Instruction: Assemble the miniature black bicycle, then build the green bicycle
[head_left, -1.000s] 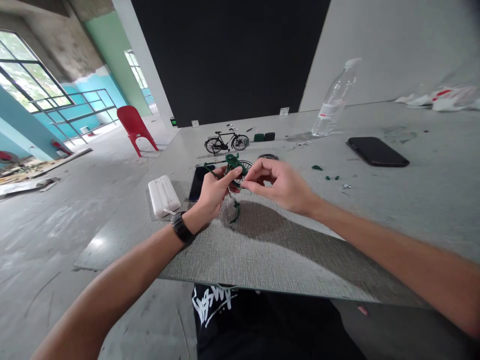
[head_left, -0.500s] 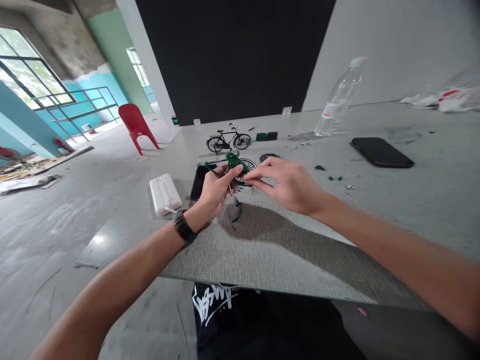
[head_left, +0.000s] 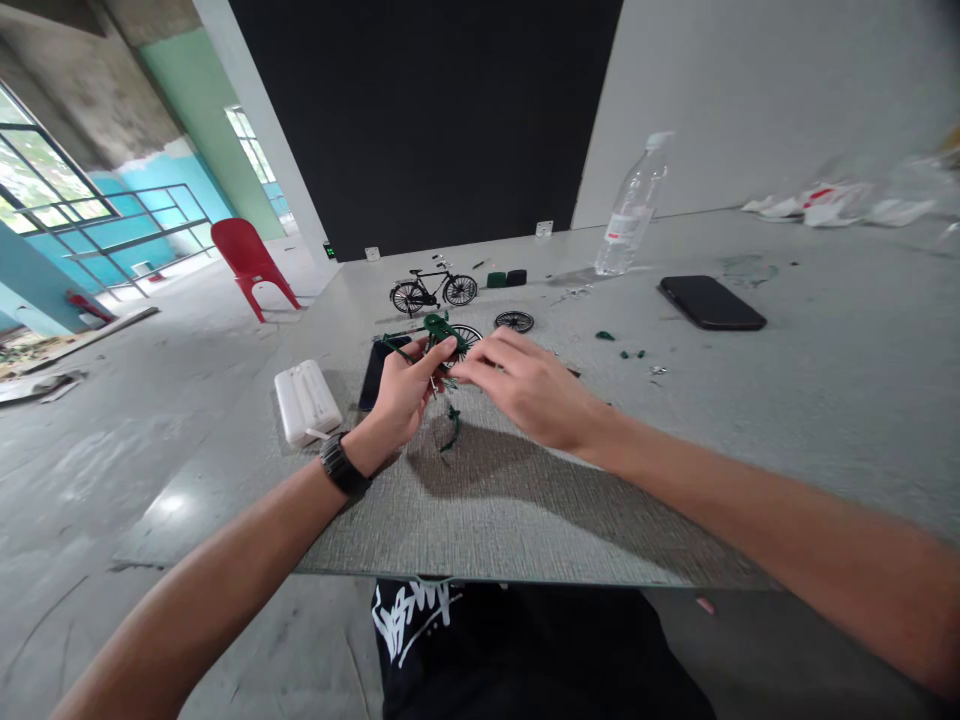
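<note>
A green model bicycle (head_left: pixel 437 325), partly put together with one black spoked wheel (head_left: pixel 466 340) on it, is held above the table. My left hand (head_left: pixel 409 390) grips its frame between thumb and fingers. At the wheel's lower edge, the fingertips of my right hand (head_left: pixel 521 385) are pinched together; they hide whatever lies between them. Below my left hand a curved green part (head_left: pixel 451 430) lies on the table. A loose spoked wheel (head_left: pixel 514 321) rests flat just beyond my right hand.
A finished black model bicycle (head_left: pixel 433 287) stands at the back. White power bank (head_left: pixel 306 402) and dark phone (head_left: pixel 373 375) lie left, a black phone (head_left: pixel 711 302) right. A clear bottle (head_left: pixel 626 225) stands near the wall. Small green pieces (head_left: pixel 604 336) are scattered at right.
The whole view has shifted, so everything appears farther left. Both hands stay at the green model bicycle, and the loose wheel now shows more fully beyond my right hand.
</note>
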